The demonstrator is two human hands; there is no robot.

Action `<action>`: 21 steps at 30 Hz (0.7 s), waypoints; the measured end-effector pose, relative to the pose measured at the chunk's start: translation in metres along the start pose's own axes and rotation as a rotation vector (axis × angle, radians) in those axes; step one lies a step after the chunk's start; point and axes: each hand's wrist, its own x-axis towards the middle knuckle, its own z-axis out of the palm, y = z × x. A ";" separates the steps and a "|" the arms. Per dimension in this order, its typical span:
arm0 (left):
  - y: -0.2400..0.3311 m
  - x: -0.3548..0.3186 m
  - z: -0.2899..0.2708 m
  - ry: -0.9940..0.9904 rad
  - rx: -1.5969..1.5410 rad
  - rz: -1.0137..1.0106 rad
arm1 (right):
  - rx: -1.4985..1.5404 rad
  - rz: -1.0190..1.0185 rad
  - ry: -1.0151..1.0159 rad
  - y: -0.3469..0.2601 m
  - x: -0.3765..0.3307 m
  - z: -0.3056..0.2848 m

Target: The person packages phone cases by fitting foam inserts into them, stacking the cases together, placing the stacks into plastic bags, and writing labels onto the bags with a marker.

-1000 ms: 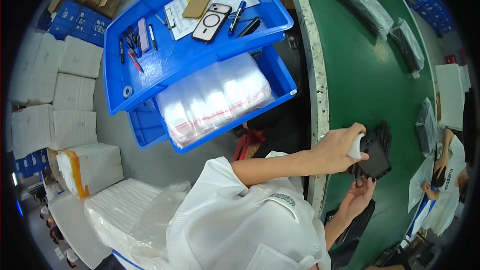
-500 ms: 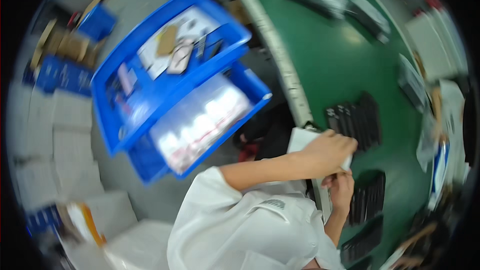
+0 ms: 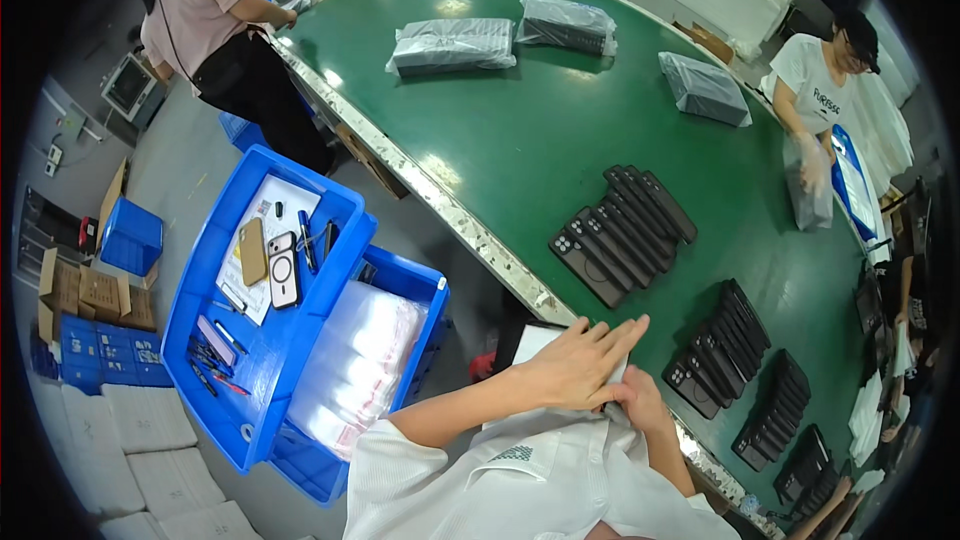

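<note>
- Stretching its fingers nearly straight, the left hand (image 3: 580, 365) is lying across the right hand (image 3: 648, 402) at the near table edge; whether its palm is covering something, I can't tell.
- The right hand is showing its thumb, but its grip is hiding from me.
- A white sheet (image 3: 536, 343) is poking out left of both hands.
- Blue trays (image 3: 272, 365) are standing at left, the lower one holding clear bags (image 3: 365, 350).
- Black phone cases (image 3: 625, 235) are lying fanned in groups on the green table (image 3: 470, 150), right of the hands: arranged, I'd judge, but not yet bagged.
- Farther off, wrapped bundles (image 3: 452, 45) are lying, apparently finished.
- At far right, a co-worker (image 3: 815, 80) is handling another.
</note>
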 end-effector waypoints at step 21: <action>-0.058 0.041 -0.072 0.326 -0.077 -0.090 | 0.475 0.066 0.271 -0.078 0.035 -0.011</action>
